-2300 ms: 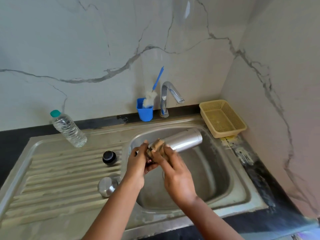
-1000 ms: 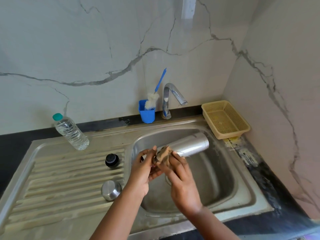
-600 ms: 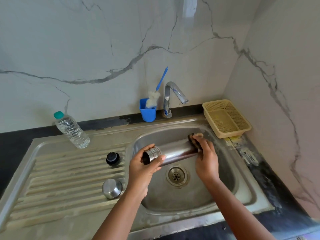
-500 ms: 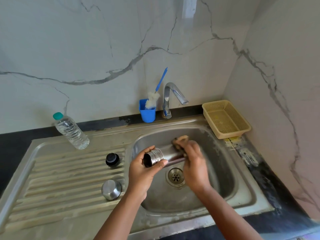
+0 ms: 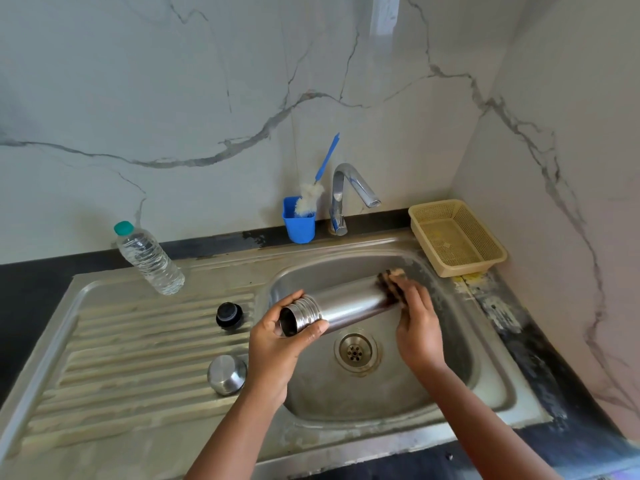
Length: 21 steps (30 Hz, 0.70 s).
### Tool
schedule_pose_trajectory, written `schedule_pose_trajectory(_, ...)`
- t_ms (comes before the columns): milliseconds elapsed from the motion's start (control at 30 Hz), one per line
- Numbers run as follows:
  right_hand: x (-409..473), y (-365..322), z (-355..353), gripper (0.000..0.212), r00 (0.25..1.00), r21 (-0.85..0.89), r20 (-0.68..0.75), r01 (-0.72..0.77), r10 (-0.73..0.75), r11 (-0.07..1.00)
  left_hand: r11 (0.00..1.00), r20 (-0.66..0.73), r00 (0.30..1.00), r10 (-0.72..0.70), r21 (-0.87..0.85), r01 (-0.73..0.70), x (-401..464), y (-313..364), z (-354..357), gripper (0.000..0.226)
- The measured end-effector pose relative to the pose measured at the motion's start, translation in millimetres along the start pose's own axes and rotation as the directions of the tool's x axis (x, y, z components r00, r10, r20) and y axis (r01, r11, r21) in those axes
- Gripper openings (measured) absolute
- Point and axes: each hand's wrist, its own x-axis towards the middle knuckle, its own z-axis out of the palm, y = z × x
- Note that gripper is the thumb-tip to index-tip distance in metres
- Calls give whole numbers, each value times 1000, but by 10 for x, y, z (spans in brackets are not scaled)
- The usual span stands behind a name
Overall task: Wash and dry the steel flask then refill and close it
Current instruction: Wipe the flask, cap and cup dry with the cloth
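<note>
Head view, all placed rel. to the sink bowl: the steel flask is held lying on its side over the bowl, above the drain, open mouth toward the drainboard side. Its threaded neck is gripped by the left hand, thumb and fingers curled round it. A scrub pad is pressed on the flask's base end by the right hand, fingers curled over the pad.

Risk, as judged: grip is on a narrow neck w/ a likely wet, soapy wall, so a hard scrub stroke could twist or slip the flask out and drop it into the bowl; denting or a clang is likely, not breakage.

Room: the bowl is open below the flask. The tap stands behind the bowl, the yellow basket at its back-right corner, near the pad hand. Left of the bowl, on the drainboard, the black stopper and steel cap sit near the rim and could be knocked by the left elbow. The water bottle is well apart
</note>
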Motion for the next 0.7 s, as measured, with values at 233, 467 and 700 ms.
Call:
schedule_pose_trajectory(233,-331,-522,62,78,954,29,77,289,-290,957,999,17,1000,-10,37,9,-6,-13,75,65)
schedule_pose_trajectory(467,-390,-457,-84,81,850,89,152,496,-504,864,998,3,998,-55,2,55,-11,-53,73,58)
schedule_pose_trajectory(700,-183,15,-195,79,985,2,-112,131,-130,991,958,-99,970,-221,-207,197,-37,-21,138,44)
